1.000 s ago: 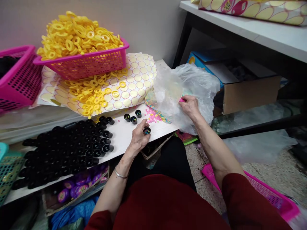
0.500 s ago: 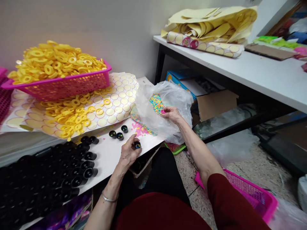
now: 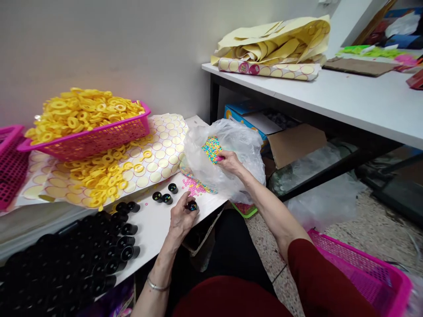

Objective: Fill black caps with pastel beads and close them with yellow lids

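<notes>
Left hand [image 3: 181, 216] holds bead-filled black cap [image 3: 191, 205]; right hand [image 3: 228, 161] scoops bag [image 3: 228, 154] beads [image 3: 211, 148].

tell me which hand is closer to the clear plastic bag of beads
Right. The right hand is inside the plastic bag; the left hand holds a black cap on the table, beside it.

Bright even indoor light, soft shadows, sharp centre, wide-angle edge distortion.

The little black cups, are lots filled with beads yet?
Done: three cups standing on the table seem to hold beads. In hand: the left hand holds a cup with beads in it, while the right hand holds something pink in the bead bag. Left: the big pile of black cups.
</notes>
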`<state>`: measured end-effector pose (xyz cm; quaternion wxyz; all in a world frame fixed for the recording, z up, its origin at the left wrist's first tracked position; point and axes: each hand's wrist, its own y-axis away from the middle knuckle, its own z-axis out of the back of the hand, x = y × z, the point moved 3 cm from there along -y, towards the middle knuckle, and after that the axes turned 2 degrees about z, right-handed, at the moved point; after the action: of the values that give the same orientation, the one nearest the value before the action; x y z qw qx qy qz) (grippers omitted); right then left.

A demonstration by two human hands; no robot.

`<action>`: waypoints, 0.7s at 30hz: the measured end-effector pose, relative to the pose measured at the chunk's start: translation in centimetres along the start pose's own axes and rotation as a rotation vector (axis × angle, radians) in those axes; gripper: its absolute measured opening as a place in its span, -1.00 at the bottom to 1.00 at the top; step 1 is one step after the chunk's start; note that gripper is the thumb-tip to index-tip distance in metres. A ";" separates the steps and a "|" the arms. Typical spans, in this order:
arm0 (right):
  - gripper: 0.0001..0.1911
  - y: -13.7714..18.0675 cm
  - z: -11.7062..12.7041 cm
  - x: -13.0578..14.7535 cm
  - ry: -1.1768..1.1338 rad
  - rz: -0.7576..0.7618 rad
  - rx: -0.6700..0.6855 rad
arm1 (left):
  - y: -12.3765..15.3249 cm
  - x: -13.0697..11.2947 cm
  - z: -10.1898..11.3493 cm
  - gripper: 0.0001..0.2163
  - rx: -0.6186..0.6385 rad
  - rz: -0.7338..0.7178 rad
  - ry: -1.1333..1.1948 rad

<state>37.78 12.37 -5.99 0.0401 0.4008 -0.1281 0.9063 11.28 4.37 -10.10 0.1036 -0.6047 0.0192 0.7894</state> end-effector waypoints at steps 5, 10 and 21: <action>-0.78 4.4 1.4 2.1 -0.450 0.001 -0.049 | -0.1 -1.2 -0.6 -0.44 0.025 -0.025 -0.009; -0.87 10.2 1.2 6.4 -0.485 0.190 0.126 | 0.4 -2.3 -1.4 -0.33 0.096 -0.055 -0.039; -0.65 15.1 -2.6 10.8 0.454 0.587 0.236 | 1.5 -2.9 -1.3 -0.32 0.133 -0.142 -0.134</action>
<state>25.98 -1.86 -2.79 -0.2400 0.1381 -0.1203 0.9533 12.94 2.27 -7.76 0.2002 -0.5421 0.0216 0.8159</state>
